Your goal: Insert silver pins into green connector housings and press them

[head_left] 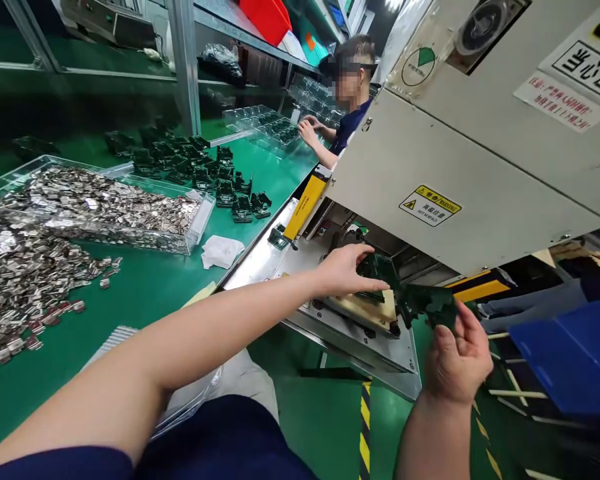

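My left hand (347,270) reaches across to the press fixture (367,310) and rests its closed fingers on a dark green plastic part (377,267) seated there. My right hand (457,360), to the right of the fixture, pinches another dark green plastic part (430,303) by its lower edge, held in the air beside the tan block. The white press housing (455,173) hangs just above both hands.
A clear tray (200,223) heaped with small metal pieces and a loose pile (25,280) lie left on the green bench. Dark green parts (205,173) are spread further back. A co-worker's hands (307,130) work at clear trays behind. A blue bin (575,360) sits right.
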Available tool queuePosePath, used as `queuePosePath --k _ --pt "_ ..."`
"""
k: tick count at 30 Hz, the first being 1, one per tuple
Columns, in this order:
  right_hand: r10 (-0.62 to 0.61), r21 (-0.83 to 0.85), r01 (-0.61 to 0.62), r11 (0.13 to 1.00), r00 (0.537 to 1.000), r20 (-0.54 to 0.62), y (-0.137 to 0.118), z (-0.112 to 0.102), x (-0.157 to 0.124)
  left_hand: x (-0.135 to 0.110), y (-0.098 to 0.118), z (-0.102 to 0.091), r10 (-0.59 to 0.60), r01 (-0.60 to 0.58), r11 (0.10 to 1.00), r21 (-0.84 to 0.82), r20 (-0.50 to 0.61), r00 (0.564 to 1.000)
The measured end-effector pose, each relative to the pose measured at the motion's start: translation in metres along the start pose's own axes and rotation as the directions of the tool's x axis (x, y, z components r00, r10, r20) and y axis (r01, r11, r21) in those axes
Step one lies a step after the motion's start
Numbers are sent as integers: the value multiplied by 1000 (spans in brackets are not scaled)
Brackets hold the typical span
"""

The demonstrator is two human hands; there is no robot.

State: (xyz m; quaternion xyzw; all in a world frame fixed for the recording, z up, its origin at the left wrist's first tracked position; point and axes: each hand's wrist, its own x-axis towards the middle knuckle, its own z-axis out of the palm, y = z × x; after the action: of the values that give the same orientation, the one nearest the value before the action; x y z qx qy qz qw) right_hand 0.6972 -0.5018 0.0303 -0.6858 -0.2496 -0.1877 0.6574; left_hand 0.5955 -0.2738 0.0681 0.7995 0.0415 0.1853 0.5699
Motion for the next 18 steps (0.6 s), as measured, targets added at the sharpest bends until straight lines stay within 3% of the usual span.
queuePosePath --k 3,7,9,11,13,15,17,18 --pt "-16 -149 55 987 969 247 2 22 13 -45 -11 -31 18 -33 984 -174 -85 996" --pt "-6 -223 172 959 804 594 5 49 33 -125 -43 -80 -101 84 987 -141 -123 987" --pt "-13 -193 187 963 750 661 8 55 37 -157 -61 -94 -185 168 978 -121 -147 972" --pt "-34 -224 250 942 734 678 13 53 34 -177 -77 -98 -239 225 968 -108 -143 960" --pt "-87 -335 377 863 765 638 17 40 23 -183 -91 -95 -253 242 965 -100 -118 960" --pt "-162 -521 421 743 868 470 21 16 5 -181 -101 -88 -232 225 970 -97 -77 970" --pt "-185 -678 257 688 966 179 21 -11 -18 -176 -104 -83 -201 197 976 -92 -36 979" --pt "-144 -697 149 702 987 66 19 -21 -29 -173 -103 -82 -188 186 979 -82 -19 982"
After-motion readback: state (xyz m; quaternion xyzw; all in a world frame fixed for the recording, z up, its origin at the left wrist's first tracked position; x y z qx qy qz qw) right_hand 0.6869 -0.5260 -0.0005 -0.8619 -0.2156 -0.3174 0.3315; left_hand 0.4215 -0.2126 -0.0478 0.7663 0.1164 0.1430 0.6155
